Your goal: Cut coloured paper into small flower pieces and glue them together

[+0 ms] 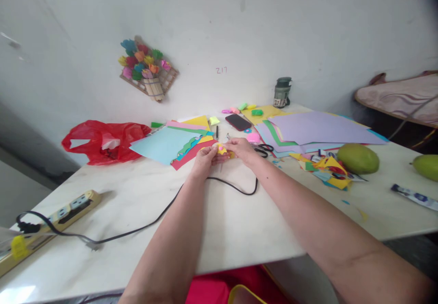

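Note:
Over the middle of the table, my left hand (207,158) pinches a small yellow paper piece (221,149) with a pink spot on it, perhaps a flower. My right hand (241,149) has its fingers closed at the right side of the same piece; the fingertips are partly hidden. Just right of that hand lie black-handled scissors (263,150) and a pink lump (253,137). Beyond the hands are a dark pen (216,133) and a phone (238,122). A red paper sheet (191,153) lies beside my left hand.
Colored paper stacks spread left (160,143) and right (315,126). A black cord (150,224) runs from a power strip (68,210) to below my hands. Paper scraps (330,169), green fruit (358,158), a red plastic bag (102,135) and a bottle (282,93) also stand or lie on the table.

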Demonstrator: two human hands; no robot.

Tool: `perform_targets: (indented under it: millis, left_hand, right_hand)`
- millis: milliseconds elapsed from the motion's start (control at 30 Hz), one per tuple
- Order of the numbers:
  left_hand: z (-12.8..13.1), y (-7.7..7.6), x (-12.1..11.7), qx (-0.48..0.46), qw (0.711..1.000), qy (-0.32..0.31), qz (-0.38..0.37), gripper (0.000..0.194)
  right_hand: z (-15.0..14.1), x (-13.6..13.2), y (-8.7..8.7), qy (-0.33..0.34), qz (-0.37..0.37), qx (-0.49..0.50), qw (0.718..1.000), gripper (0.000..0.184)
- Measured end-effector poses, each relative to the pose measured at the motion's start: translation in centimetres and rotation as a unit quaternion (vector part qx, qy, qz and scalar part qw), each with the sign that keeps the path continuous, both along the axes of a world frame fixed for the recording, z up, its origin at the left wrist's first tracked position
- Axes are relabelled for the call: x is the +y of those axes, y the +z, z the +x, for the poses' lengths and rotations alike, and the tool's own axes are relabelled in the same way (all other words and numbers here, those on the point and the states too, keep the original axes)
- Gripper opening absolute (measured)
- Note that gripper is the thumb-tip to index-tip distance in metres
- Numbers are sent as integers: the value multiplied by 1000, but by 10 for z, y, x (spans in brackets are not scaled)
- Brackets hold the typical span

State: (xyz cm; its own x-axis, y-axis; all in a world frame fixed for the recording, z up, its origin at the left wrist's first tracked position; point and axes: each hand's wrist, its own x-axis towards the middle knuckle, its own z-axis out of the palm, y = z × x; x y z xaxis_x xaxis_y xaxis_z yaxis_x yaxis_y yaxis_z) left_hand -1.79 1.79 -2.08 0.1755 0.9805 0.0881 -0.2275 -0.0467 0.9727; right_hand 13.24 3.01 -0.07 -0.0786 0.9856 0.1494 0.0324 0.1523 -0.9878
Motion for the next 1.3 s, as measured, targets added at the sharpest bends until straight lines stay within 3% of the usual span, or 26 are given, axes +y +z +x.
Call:
perform_targets:
  millis: [267,567,900,1300]
  left_hand:
    - [0,0,-1,-2,1000,-12,1,35]
    - [-1,1,-3,17,1000,-4,11,31]
    - [3,6,-7,54,998,30,8,28]
    - [2,4,-5,53,998,17,16,34]
  right_hand:
    - [-4,-3,2,-16,-5,12,1000,16]
    - [-3,-8,6,-2,-11,-5,1000,22]
    - [-3,-10,8,-5,-21,-3,1000,17]
    - [-6,-7,5,-8,-17,8,1000,18]
